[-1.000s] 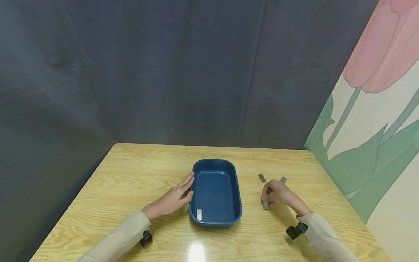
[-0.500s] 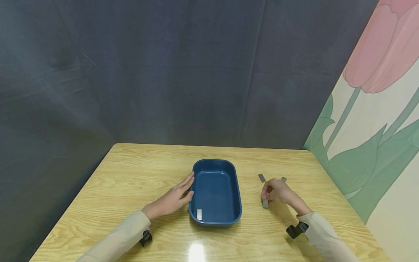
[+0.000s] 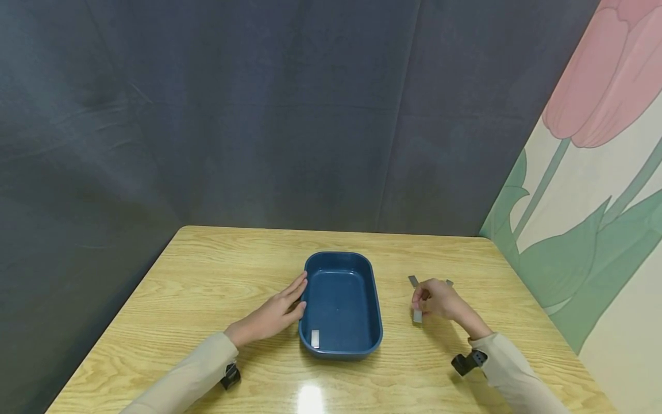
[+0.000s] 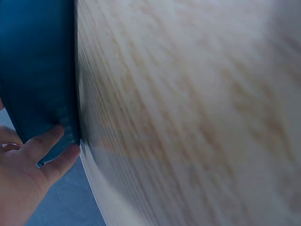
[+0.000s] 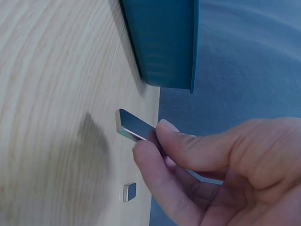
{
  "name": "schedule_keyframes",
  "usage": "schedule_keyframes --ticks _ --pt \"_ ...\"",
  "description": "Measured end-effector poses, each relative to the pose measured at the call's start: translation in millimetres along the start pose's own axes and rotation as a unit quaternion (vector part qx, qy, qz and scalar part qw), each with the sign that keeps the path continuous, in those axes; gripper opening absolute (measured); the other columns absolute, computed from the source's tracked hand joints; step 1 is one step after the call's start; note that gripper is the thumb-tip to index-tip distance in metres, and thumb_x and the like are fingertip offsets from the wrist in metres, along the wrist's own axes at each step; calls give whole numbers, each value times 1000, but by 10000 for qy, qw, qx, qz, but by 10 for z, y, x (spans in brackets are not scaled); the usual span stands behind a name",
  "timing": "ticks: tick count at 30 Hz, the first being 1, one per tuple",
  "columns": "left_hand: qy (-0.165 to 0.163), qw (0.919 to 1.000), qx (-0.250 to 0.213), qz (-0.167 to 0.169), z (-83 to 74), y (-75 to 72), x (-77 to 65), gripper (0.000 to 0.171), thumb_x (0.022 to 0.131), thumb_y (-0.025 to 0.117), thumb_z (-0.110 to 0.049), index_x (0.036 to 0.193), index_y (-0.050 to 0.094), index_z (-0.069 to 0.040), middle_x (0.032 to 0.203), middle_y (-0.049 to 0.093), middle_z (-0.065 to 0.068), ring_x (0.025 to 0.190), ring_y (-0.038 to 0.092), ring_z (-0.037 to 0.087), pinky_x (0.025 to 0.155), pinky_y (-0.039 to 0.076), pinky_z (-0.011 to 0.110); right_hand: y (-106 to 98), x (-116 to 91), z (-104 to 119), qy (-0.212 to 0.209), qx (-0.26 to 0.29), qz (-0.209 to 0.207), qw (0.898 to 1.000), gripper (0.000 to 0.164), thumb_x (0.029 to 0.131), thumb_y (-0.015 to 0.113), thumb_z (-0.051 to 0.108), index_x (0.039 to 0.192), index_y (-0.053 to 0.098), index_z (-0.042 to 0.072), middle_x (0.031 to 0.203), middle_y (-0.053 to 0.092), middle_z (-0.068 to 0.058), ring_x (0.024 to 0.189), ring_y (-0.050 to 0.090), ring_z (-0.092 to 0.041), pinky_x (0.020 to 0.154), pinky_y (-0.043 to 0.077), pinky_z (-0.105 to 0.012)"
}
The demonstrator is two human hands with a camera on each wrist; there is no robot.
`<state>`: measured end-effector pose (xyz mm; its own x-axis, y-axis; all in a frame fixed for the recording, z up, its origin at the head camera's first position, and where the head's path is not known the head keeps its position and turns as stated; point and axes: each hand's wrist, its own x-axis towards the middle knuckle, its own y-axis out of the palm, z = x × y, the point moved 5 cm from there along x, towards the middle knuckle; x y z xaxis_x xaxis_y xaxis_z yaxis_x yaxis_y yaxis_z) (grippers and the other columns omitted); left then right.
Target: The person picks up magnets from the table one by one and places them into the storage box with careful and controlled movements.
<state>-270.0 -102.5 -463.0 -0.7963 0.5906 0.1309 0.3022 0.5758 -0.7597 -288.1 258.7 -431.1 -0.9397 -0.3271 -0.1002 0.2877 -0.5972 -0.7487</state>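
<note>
My right hand [image 3: 438,299] pinches a small flat silver metal bar [image 5: 134,125] between thumb and fingers, one end jutting out past the fingertips. In the right wrist view the bar is held off the tabletop, its shadow falling to one side. My left hand [image 3: 271,315] rests with extended fingers against the left wall of a blue rectangular tray [image 3: 378,313]; the left wrist view shows two fingertips at its side. Inside the tray, a similar silver bar [image 3: 315,338] lies in the near left corner.
Beyond the right hand, two more bars lie on the wooden table [image 3: 222,264]: one bar [image 3: 412,280] to its left, another bar [image 3: 449,282] partly hidden behind it. A dark curtain [image 3: 310,115] hangs behind the table, and a painted wall [image 3: 595,230] stands at right.
The right hand has raised the silver bar slightly and shifted it a little away from me and to the left. My left hand and the tray stay where they were.
</note>
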Motion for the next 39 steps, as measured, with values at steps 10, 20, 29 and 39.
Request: schedule_keyframes --ticks 10,20,29,39 --pt "4 10000 -58 15 14 13 -1 61 107 45 -27 156 19 -1 166 3 4 145 20 16 110 36 38 -29 19 73 -324 73 -28 9994 10 89 64 -11 84 64 -3 74 62 -6 66 64 -22 59 58 -38" --pt "-22 10000 -53 15 12 11 -2 61 107 45 -27 156 19 -1 166 3 3 145 19 16 111 35 38 -44 32 133 -397 213 17 9990 9 90 64 -11 85 64 -3 75 62 -6 67 64 -24 62 59 -42" --pt "-18 10000 -1 12 0 8 -2 61 107 45 -28 156 19 -1 166 3 3 146 18 16 112 33 39 -73 42 220 -503 163 0 9986 10 88 65 -12 85 65 -3 76 62 -5 66 64 -20 63 59 -44" --pt "-28 10000 -41 19 -15 -3 -6 61 107 45 -27 156 20 0 166 3 4 146 18 17 112 33 39 -97 44 315 -770 279 4 9966 13 87 62 -16 87 65 -4 77 64 -6 65 64 -20 61 58 -44"
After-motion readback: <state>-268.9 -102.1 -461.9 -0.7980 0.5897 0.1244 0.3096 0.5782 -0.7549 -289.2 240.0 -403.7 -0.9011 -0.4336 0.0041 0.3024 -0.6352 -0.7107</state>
